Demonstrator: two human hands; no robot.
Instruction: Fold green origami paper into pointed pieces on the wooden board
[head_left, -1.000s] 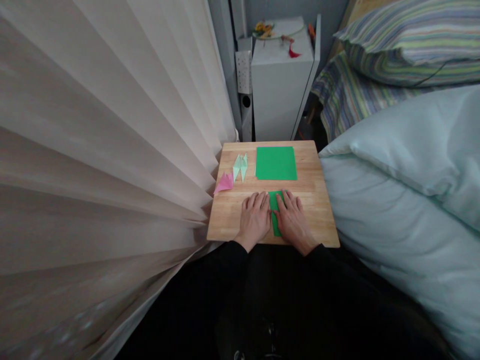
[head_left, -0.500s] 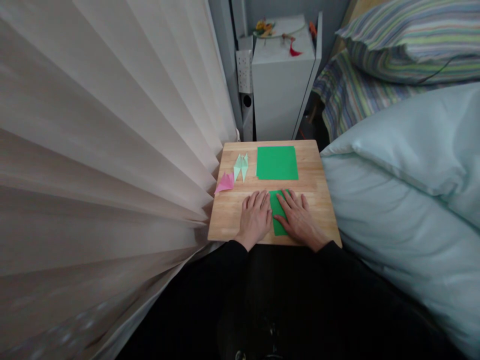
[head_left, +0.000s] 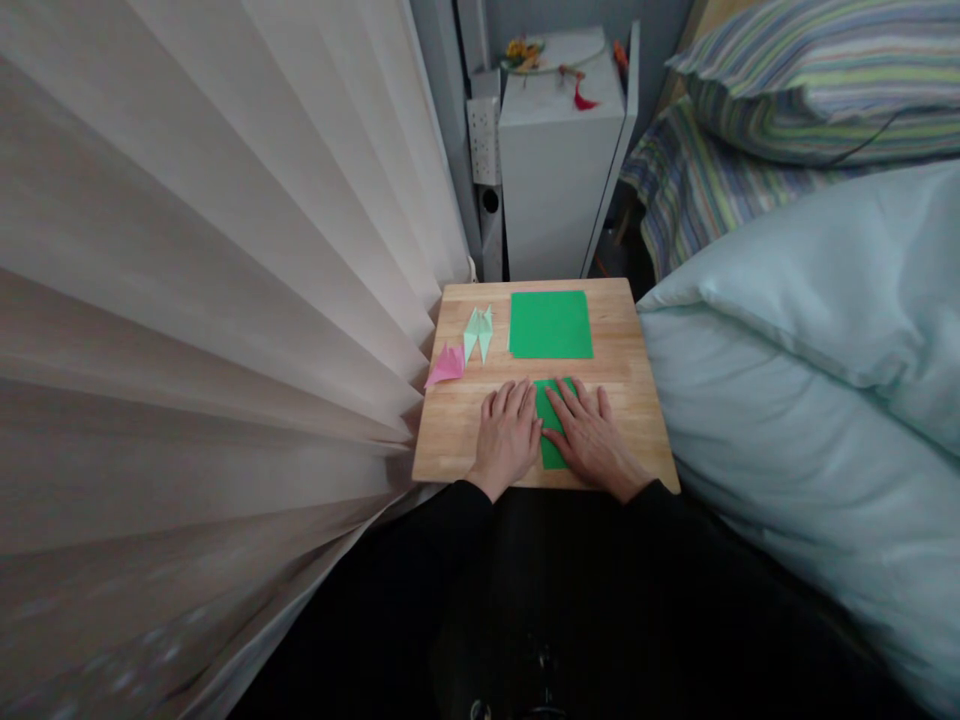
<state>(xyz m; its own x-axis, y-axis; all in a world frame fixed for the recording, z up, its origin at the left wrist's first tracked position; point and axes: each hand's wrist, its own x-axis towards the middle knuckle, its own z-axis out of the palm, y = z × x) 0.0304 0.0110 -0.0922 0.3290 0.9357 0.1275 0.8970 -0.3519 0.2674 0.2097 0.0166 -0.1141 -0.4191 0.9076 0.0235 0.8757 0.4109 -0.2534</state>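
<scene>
A narrow piece of green paper [head_left: 553,455], which looks folded, lies flat near the front edge of the wooden board [head_left: 442,450]. Across its right part my right hand [head_left: 589,435] rests flat with the fingers spread, hiding that side. My left hand [head_left: 506,435] lies palm down at the paper's left edge, fingers stretched out and close together. Behind the hands is a larger green paper sheet [head_left: 551,325], apparently on top of others. To its left sit a pale green folded paper piece [head_left: 478,335] and a pink folded paper piece [head_left: 446,365].
A pleated curtain [head_left: 300,300] hangs against the board's left side. To the right, a pale blue quilt [head_left: 787,400] bulges beside the board, with a striped pillow [head_left: 825,60] farther back. Beyond the board stands a white cabinet [head_left: 559,190] carrying a red tassel [head_left: 583,97].
The whole view has shifted slightly, so everything appears a little farther left. My right hand has moved very slightly on the paper; the left hand stays at its edge.
</scene>
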